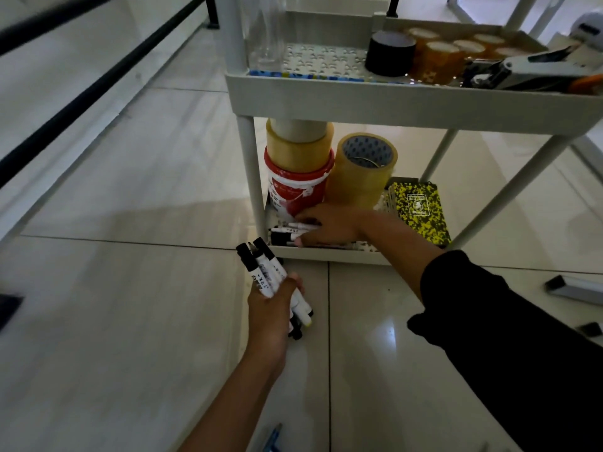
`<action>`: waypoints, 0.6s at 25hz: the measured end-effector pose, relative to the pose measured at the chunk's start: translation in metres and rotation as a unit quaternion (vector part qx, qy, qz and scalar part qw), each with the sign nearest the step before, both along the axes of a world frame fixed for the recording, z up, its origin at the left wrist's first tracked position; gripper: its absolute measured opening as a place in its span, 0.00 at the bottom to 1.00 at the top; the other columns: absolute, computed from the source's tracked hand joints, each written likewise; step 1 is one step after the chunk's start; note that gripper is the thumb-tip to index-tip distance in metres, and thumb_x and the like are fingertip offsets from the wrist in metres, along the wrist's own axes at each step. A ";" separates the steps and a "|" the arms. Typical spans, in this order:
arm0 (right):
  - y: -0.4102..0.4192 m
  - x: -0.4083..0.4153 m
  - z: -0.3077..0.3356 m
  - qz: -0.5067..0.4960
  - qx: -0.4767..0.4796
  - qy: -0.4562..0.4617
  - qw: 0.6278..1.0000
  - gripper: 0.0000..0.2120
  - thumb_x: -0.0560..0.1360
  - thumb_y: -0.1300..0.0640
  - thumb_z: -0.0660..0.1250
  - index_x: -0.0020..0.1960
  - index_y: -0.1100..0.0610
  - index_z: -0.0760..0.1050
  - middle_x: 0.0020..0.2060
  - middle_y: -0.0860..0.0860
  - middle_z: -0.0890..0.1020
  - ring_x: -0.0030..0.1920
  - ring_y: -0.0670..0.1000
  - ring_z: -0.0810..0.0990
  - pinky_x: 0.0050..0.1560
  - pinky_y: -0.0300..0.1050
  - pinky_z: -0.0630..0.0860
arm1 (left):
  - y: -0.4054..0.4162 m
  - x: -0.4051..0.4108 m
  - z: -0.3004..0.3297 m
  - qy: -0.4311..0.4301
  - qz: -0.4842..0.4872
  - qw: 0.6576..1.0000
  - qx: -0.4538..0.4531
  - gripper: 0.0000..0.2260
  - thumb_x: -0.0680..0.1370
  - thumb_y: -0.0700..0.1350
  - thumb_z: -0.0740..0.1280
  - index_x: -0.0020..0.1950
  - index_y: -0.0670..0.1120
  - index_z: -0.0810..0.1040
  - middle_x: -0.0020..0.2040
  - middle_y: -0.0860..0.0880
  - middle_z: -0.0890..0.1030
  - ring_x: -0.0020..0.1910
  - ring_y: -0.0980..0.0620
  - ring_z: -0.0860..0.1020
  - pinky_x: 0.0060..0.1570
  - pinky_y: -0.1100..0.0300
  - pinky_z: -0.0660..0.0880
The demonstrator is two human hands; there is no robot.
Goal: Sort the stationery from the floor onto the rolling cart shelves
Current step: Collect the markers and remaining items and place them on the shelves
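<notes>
White-barrelled markers (265,272) filled our left hand (274,305), clenched round the bunch just above the floor (130,288). Our right hand (329,225) reached onto the cart's bottom shelf (329,254), fingers on more markers (287,234) beside tape rolls (362,171) and a yellow notebook (421,210).

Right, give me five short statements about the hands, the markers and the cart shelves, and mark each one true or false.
1. The left hand grips a bundle of black-capped white markers. True.
2. The right hand rests on the upper shelf. False: it reaches into the bottom shelf of the pale plastic rolling cart, at the markers lying there.
3. The yellow-and-black speckled notebook lies on the bottom shelf. True.
4. The black tape roll sits on the floor. False: it stands on the upper shelf.
5. A clear tape roll is stacked on the red-and-white tub. True.
</notes>
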State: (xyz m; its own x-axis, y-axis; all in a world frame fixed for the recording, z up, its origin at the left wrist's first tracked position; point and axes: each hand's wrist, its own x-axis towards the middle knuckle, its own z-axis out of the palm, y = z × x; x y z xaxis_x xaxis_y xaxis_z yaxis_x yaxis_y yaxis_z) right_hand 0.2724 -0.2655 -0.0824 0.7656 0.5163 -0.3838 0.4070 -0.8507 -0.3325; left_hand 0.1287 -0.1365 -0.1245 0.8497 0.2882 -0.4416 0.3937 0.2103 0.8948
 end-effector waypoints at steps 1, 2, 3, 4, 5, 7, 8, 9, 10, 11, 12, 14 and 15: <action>-0.001 -0.001 0.000 -0.001 0.005 0.004 1.000 0.29 0.77 0.41 0.62 0.72 0.55 0.65 0.70 0.55 0.70 0.68 0.56 0.70 0.68 0.53 0.68 | 0.000 0.000 0.000 0.000 0.001 1.000 -0.001 0.09 0.78 0.41 0.65 0.54 0.37 0.78 0.37 0.46 0.77 0.33 0.52 0.73 0.23 0.72 0.67; -0.003 -0.001 -0.001 0.001 0.007 0.006 1.000 0.29 0.77 0.42 0.61 0.74 0.55 0.63 0.72 0.55 0.67 0.70 0.56 0.67 0.70 0.53 0.65 | 0.000 0.000 0.001 -0.001 0.000 1.000 -0.003 0.09 0.78 0.41 0.66 0.54 0.37 0.78 0.37 0.46 0.78 0.33 0.51 0.73 0.23 0.72 0.67; -0.004 -0.003 -0.001 0.005 0.008 0.007 1.000 0.29 0.78 0.44 0.60 0.75 0.55 0.61 0.74 0.54 0.65 0.72 0.55 0.64 0.72 0.52 0.61 | 0.000 0.000 0.002 -0.004 0.001 1.000 -0.007 0.09 0.77 0.41 0.66 0.54 0.37 0.78 0.38 0.45 0.78 0.34 0.51 0.74 0.23 0.71 0.68; -0.006 -0.006 -0.001 0.012 0.008 0.003 1.000 0.28 0.79 0.46 0.59 0.76 0.55 0.59 0.75 0.54 0.62 0.74 0.55 0.61 0.74 0.50 0.57 | 0.000 0.000 0.003 -0.009 0.001 1.000 -0.017 0.09 0.77 0.41 0.66 0.54 0.38 0.78 0.40 0.45 0.79 0.37 0.49 0.75 0.25 0.71 0.69; -0.007 -0.009 -0.002 0.022 0.007 -0.008 1.000 0.27 0.80 0.49 0.58 0.76 0.54 0.57 0.76 0.54 0.59 0.75 0.54 0.58 0.75 0.48 0.54 | 0.000 0.000 0.003 -0.016 0.001 0.999 -0.035 0.08 0.77 0.41 0.66 0.54 0.39 0.78 0.42 0.45 0.80 0.39 0.48 0.77 0.28 0.69 0.72; -0.011 -0.013 -0.004 0.042 -0.001 -0.043 0.998 0.24 0.82 0.55 0.55 0.77 0.53 0.56 0.77 0.54 0.56 0.76 0.54 0.53 0.75 0.45 0.48 | -0.001 -0.001 0.005 -0.032 0.000 0.996 -0.080 0.05 0.78 0.42 0.66 0.50 0.42 0.79 0.42 0.46 0.82 0.43 0.48 0.79 0.36 0.62 0.76; -0.013 -0.016 -0.006 0.042 -0.001 -0.053 0.998 0.24 0.82 0.57 0.55 0.77 0.52 0.55 0.77 0.53 0.55 0.77 0.54 0.52 0.74 0.45 0.46 | -0.001 -0.001 0.007 -0.033 0.000 0.995 -0.091 0.04 0.78 0.42 0.65 0.47 0.44 0.79 0.42 0.46 0.82 0.42 0.48 0.79 0.39 0.57 0.75; -0.014 -0.018 -0.007 0.039 0.002 -0.058 0.998 0.24 0.82 0.59 0.55 0.77 0.52 0.55 0.77 0.53 0.55 0.77 0.53 0.51 0.74 0.44 0.45 | -0.002 -0.001 0.008 -0.033 0.000 0.995 -0.097 0.04 0.78 0.42 0.65 0.45 0.45 0.79 0.41 0.46 0.82 0.42 0.48 0.80 0.41 0.55 0.75; -0.015 -0.022 -0.006 0.036 0.007 -0.064 0.997 0.25 0.81 0.61 0.55 0.77 0.53 0.56 0.77 0.54 0.55 0.77 0.54 0.52 0.74 0.43 0.45 | -0.002 0.000 0.010 -0.032 0.002 0.994 -0.106 0.06 0.78 0.43 0.65 0.43 0.45 0.79 0.40 0.47 0.82 0.41 0.48 0.79 0.41 0.54 0.74; -0.015 -0.027 -0.004 0.028 0.025 -0.075 0.996 0.24 0.81 0.61 0.56 0.76 0.55 0.58 0.76 0.55 0.57 0.77 0.54 0.53 0.74 0.42 0.46 | -0.003 0.000 0.012 -0.029 0.005 0.993 -0.117 0.06 0.78 0.43 0.65 0.42 0.45 0.80 0.39 0.47 0.82 0.40 0.48 0.79 0.41 0.54 0.74; -0.014 -0.034 -0.001 0.007 0.064 -0.090 0.994 0.23 0.81 0.62 0.57 0.75 0.57 0.61 0.75 0.56 0.60 0.76 0.55 0.56 0.73 0.40 0.48 | -0.003 0.002 0.015 -0.022 0.012 0.991 -0.135 0.06 0.78 0.44 0.66 0.43 0.45 0.80 0.38 0.46 0.82 0.39 0.47 0.79 0.40 0.54 0.75; -0.012 -0.056 0.010 -0.069 0.179 -0.105 0.976 0.21 0.79 0.63 0.60 0.72 0.60 0.67 0.72 0.56 0.67 0.72 0.54 0.64 0.67 0.31 0.53 | -0.005 0.004 0.020 0.002 0.027 0.983 -0.184 0.06 0.77 0.44 0.66 0.45 0.43 0.79 0.37 0.44 0.82 0.36 0.48 0.80 0.37 0.55 0.77; -0.011 -0.070 0.015 -0.109 0.229 -0.086 0.963 0.21 0.78 0.62 0.62 0.71 0.59 0.68 0.70 0.55 0.70 0.70 0.52 0.67 0.65 0.29 0.55 | -0.007 0.005 0.023 0.015 0.032 0.977 -0.212 0.06 0.77 0.45 0.66 0.46 0.43 0.78 0.36 0.44 0.82 0.34 0.49 0.81 0.35 0.57 0.78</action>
